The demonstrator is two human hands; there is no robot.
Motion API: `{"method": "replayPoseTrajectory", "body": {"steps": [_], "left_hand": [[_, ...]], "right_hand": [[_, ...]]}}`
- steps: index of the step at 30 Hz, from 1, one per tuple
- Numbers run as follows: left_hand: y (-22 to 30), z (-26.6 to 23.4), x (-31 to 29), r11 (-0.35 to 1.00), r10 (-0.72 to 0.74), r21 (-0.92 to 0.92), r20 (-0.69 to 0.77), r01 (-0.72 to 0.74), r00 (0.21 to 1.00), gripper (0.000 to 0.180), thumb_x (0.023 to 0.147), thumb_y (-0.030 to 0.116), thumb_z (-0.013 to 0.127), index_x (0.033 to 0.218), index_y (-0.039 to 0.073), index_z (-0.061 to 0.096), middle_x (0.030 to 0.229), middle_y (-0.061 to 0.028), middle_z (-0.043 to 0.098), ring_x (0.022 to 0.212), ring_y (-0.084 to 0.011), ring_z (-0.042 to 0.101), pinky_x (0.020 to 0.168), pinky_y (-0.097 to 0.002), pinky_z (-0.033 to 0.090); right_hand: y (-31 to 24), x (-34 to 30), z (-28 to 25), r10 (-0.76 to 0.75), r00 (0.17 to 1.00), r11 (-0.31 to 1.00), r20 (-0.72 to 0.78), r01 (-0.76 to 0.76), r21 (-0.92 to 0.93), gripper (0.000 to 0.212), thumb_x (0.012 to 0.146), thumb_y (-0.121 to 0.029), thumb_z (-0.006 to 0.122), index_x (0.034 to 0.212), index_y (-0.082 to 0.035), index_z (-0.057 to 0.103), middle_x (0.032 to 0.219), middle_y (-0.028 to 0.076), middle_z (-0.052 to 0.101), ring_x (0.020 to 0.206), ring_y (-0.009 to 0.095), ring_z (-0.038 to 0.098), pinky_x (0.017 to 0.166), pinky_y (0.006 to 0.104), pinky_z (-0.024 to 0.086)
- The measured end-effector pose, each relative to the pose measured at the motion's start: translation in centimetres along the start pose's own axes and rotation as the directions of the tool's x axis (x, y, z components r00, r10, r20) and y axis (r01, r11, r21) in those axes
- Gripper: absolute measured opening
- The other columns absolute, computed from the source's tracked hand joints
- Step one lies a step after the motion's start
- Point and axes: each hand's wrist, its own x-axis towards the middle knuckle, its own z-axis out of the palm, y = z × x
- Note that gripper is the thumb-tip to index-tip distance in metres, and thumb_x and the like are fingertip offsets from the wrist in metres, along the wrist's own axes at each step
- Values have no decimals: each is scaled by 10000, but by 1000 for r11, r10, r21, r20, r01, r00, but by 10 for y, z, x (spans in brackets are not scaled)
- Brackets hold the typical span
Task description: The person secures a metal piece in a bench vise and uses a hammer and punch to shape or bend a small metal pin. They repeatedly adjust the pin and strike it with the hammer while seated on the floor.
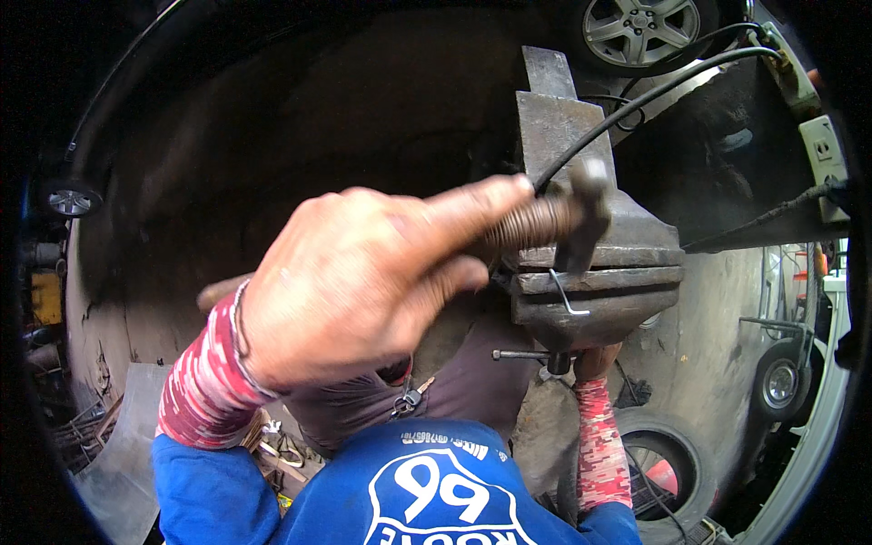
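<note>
A hammer [592, 204] is gripped in my left hand [350, 272], its blurred head above the vise jaws and its handle end sticking out behind my wrist. The forefinger lies along the handle, beside the wrapped part near the head. Below is a large steel bench vise [599, 309]. A thin bent metal rod [565, 295] stands out from its jaws, its lower end hooked sideways. My right hand [595, 361] is under the vise's front, next to the screw end and the vise's handle bar [520, 354]; its fingers are mostly hidden by the vise.
A black cable [672, 77] arches over the vise toward an outlet box [822, 150] at the right. Car wheels [640, 32] show at the far side. A loose tire [668, 454] lies at the lower right. Scrap metal [282, 445] and a sheet [123, 454] lie at the lower left.
</note>
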Motion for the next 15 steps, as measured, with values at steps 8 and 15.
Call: {"method": "replayPoseTrajectory", "body": {"steps": [8,15], "left_hand": [[2,6,-5,983,-67,176,35,59,997,587,859,45,684,1429,13,544,1331,-238,637,1189,-375,655,1005,-398,526],[14,4,-2,991,1,135,33,-5,999,518,903,28,627,1414,5,554,1352,-219,638,1267,-348,620,1072,-392,477]], "right_hand": [[-9,15,-1,-48,997,999,-62,47,-23,239,1014,-222,514,1183,-63,573,736,117,539,632,377,526,558,483,327],[-16,24,-2,-12,993,1000,-117,12,-1,338,1071,-296,441,913,-62,627,630,125,516,540,383,501,525,478,328]]}}
